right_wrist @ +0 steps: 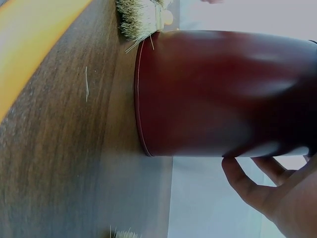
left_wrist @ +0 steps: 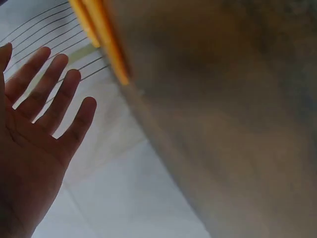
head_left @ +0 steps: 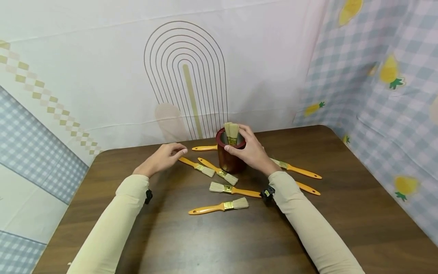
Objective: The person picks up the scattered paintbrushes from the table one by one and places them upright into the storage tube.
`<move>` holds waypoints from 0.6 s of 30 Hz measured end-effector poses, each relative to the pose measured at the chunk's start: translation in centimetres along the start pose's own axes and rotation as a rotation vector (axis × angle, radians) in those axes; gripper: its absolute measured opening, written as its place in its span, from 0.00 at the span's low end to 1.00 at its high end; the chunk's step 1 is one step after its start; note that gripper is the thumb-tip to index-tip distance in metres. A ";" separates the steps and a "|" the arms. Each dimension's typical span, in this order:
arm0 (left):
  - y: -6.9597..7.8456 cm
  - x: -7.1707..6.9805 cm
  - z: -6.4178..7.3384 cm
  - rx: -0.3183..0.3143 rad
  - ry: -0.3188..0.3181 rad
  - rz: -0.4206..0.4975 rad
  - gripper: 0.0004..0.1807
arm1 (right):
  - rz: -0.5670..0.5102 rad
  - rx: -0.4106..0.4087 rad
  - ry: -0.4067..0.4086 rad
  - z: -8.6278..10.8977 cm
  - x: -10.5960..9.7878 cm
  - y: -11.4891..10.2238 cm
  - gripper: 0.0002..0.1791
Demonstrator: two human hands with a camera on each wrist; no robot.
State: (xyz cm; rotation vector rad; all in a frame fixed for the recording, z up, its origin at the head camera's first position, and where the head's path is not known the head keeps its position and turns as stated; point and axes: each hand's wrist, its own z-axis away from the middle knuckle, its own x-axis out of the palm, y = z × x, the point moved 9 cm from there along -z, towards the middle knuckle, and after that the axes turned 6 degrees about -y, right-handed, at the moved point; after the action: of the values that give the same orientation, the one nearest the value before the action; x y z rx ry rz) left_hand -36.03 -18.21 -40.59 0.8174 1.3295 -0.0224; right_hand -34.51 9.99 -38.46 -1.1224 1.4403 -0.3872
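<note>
A dark red cup point(head_left: 227, 161) stands upright near the table's back edge, paintbrushes point(head_left: 231, 131) poking out of it bristles up. Around its upper part my right hand point(head_left: 251, 150) grips, thumb at the front rim and fingers at the far side. In the right wrist view, fingertips point(right_wrist: 233, 171) touch the smooth wall of the cup point(right_wrist: 213, 94). My left hand point(head_left: 164, 156) hovers left of the cup with nothing in it, fingers loosely bent, close to the handle of a paintbrush point(head_left: 202, 168). The left wrist view shows that hand's fingers point(left_wrist: 74, 124) spread apart.
Several orange-handled paintbrushes lie on the brown table point(head_left: 164, 236): one in front point(head_left: 212, 208), one nearer the cup point(head_left: 239, 191), another right of it point(head_left: 304, 172). One handle point(head_left: 204, 148) shows from behind the cup. A patterned cloth point(head_left: 267, 68) hangs behind the table.
</note>
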 end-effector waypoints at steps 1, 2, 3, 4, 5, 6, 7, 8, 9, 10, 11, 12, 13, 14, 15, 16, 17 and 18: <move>-0.2 0.5 0.0 0.000 -0.009 0.003 0.23 | 0.001 0.001 -0.001 0.0 0.1 0.0 0.46; -0.4 0.9 0.0 0.002 -0.016 0.003 0.23 | -0.001 0.000 -0.003 0.0 0.1 0.1 0.46; -0.6 1.4 -0.1 0.004 -0.023 -0.003 0.23 | -0.003 -0.001 -0.005 0.0 0.2 0.1 0.46; -0.7 1.8 -0.1 0.006 -0.032 -0.008 0.22 | -0.004 -0.002 -0.007 0.0 0.3 0.1 0.47; -0.7 2.1 -0.2 0.013 -0.042 -0.013 0.21 | -0.009 -0.002 -0.008 0.0 0.4 0.1 0.46; -0.6 2.4 -0.2 0.021 -0.051 -0.026 0.20 | -0.012 0.000 -0.008 0.0 0.4 0.2 0.46; -0.5 2.8 -0.3 0.030 -0.063 -0.041 0.18 | -0.014 0.001 -0.007 0.0 0.4 0.2 0.46; -0.4 3.0 -0.4 0.040 -0.073 -0.059 0.17 | -0.016 0.003 -0.007 0.0 0.4 0.2 0.46; -0.2 3.3 -0.5 0.051 -0.087 -0.078 0.15 | -0.015 0.005 -0.006 0.0 0.4 0.2 0.46; -0.1 3.4 -0.6 0.061 -0.100 -0.093 0.13 | -0.014 0.007 -0.005 0.0 0.4 0.2 0.46; 0.1 3.6 -0.6 0.071 -0.112 -0.111 0.12 | -0.013 0.008 -0.004 0.0 0.4 0.1 0.46; 0.1 3.7 -0.6 0.077 -0.122 -0.131 0.11 | -0.011 0.006 -0.003 0.0 0.3 0.1 0.47; 0.1 3.8 -0.6 0.077 -0.129 -0.147 0.11 | -0.007 0.005 -0.004 -0.1 0.3 0.0 0.47; 0.1 3.8 -0.6 0.074 -0.130 -0.163 0.10 | -0.006 0.004 -0.004 -0.1 0.2 0.0 0.47; 0.0 3.7 -0.5 0.069 -0.133 -0.179 0.09 | -0.005 0.002 -0.004 -0.1 0.2 0.0 0.47; -0.1 3.7 -0.5 0.058 -0.134 -0.187 0.08 | -0.005 0.002 -0.003 -0.1 0.1 -0.1 0.47; -0.3 3.6 -0.4 0.048 -0.136 -0.195 0.07 | -0.003 0.001 -0.003 0.0 0.0 -0.1 0.47; -0.4 3.5 -0.3 0.034 -0.139 -0.196 0.07 | -0.002 0.001 -0.001 0.0 -0.2 -0.1 0.47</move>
State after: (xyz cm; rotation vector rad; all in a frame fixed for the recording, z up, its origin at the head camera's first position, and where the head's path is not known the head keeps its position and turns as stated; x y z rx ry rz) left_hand -35.48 -16.90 -43.77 0.6988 1.2753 -0.2525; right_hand -34.55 10.08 -38.32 -1.1233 1.4383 -0.3886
